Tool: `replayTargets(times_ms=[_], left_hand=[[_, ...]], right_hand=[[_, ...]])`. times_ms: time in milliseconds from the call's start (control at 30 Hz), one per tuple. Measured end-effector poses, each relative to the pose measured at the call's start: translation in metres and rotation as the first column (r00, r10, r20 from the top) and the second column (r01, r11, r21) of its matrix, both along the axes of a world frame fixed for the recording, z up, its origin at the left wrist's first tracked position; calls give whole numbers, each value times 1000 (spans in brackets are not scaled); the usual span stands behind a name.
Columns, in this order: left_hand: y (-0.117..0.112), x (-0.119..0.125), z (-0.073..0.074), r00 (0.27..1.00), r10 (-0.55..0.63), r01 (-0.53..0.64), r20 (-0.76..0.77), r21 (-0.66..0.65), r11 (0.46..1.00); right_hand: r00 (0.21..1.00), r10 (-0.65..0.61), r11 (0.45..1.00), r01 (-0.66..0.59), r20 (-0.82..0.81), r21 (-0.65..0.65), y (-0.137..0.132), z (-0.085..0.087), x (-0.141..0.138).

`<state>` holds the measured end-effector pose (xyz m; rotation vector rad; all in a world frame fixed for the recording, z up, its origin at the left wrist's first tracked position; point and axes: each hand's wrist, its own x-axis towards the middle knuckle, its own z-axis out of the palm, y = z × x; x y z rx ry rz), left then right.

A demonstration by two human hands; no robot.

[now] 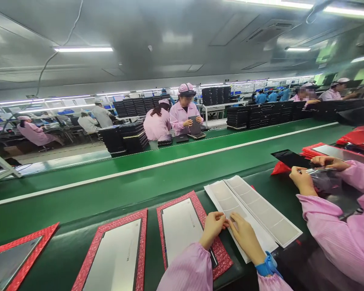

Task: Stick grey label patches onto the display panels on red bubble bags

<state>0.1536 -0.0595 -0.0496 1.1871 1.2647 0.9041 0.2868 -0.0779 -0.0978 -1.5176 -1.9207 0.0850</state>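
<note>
In the lower middle, my left hand (pixel 212 228) has its thumb and fingers pinched together at the left edge of a white sheet of grey labels (pixel 227 198). Anything tiny between those fingertips cannot be made out. My right hand (pixel 245 235), with a blue band at the wrist, lies over that sheet, thumb and fingers closed on its edge close to the left fingertips. A second label sheet (pixel 262 210) lies alongside on the right. Left of my hands, a silver display panel (pixel 178 226) with dark edges rests on a red bubble-wrap bag (pixel 197 199), partly under my left forearm.
Further left lie another silver panel (pixel 117 252) and a dark glossy panel (pixel 13 258), both on red bubble wrap. A co-worker's hands (pixel 305 182) handle clear film at right, beside a black panel (pixel 289 158). A green conveyor belt (pixel 170 171) runs beyond; black stacks (pixel 261 116) stand across it.
</note>
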Motion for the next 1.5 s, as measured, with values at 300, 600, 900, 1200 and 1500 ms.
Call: replayTargets(times_ms=[300,600,900,1200,1500], left_hand=[[13,11,-16,994,110,-110,-2,52,993],[13,17,-20,987,98,-108,125,72,992],[10,18,-22,982,83,-99,167,89,991],[9,18,-25,984,48,-69,171,120,990],[6,14,-19,978,169,-176,119,46,983]], right_hand=[[989,14,993,-30,-146,-110,-1,16,1],[951,57,975,-119,-304,-189,-9,47,-3],[912,4,965,-111,-411,-236,-4,50,3],[886,11,955,-147,-463,-259,2,49,7],[899,-136,954,6,-416,-298,20,50,47]])
